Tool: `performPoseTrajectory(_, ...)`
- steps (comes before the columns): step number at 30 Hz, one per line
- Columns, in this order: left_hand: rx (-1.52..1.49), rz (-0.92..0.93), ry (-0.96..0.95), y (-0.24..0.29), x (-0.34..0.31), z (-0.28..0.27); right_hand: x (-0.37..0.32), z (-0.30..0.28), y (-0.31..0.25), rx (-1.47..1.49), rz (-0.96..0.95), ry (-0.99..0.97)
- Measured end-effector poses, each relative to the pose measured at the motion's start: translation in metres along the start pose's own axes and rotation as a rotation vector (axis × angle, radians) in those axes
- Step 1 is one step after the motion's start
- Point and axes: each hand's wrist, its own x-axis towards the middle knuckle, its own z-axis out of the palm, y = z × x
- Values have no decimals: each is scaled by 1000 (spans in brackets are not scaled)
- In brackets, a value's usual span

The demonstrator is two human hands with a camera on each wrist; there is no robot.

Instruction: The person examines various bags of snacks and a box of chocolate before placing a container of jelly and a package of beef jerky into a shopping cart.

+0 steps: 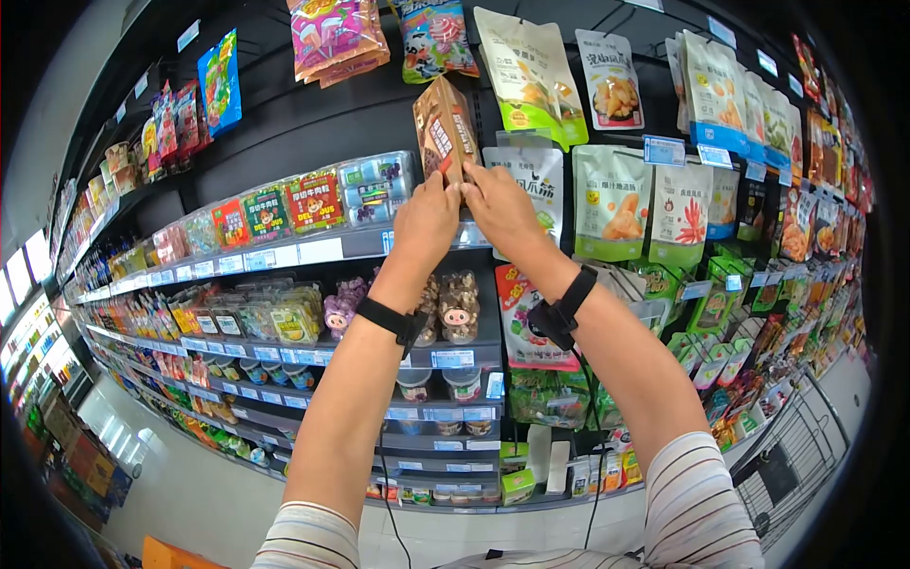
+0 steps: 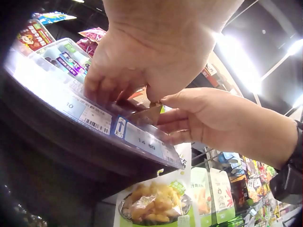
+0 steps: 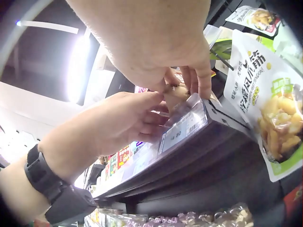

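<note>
A brown box (image 1: 444, 128) with printed sides stands at the right end of the upper shelf in the head view. Both hands hold its near end from either side: the left hand (image 1: 428, 216) on the left, the right hand (image 1: 502, 204) on the right, thumbs close together. In the left wrist view the left hand (image 2: 147, 56) and the right hand (image 2: 208, 113) meet at the box's tan end (image 2: 150, 114), just behind the price-label strip. In the right wrist view fingers of the right hand (image 3: 161, 52) and left hand (image 3: 118, 116) curl round that end (image 3: 176, 97).
Clear plastic tubs (image 1: 374, 187) line the shelf left of the box. Hanging snack pouches (image 1: 611, 204) are close on the right, others (image 1: 434, 38) above. The shelf's label edge (image 1: 322, 250) runs below the hands. A wire cart (image 1: 791, 465) stands at the lower right.
</note>
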Motion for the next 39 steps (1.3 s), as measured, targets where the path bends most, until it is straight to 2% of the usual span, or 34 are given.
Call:
performPoseTrajectory(5, 0, 85, 54, 1, -4, 0, 1, 6, 11, 14, -18, 43)
performPoseTrajectory(11, 15, 65, 8, -2, -6, 4, -3, 1, 12, 65, -15, -5)
performPoseTrajectory(17, 52, 141, 114, -1, -14, 12, -13, -2, 19, 155, 6, -65)
performPoseTrajectory(23, 52, 148, 119, 0, -15, 13, -14, -1, 33, 127, -24, -32)
performPoseTrajectory(26, 48, 199, 194, -2, -16, 16, -15, 0, 38, 188, 27, -64)
performPoseTrajectory(32, -8, 101, 144, 0, -10, 14, -7, -1, 38, 334, 181, -87)
performPoseTrajectory(35, -51, 33, 139, -1, -7, 17, -2, 2, 47, 309, 246, -83)
performPoseTrajectory(39, -71, 62, 156, -3, -5, 15, 3, 6, 51, 272, 265, -94)
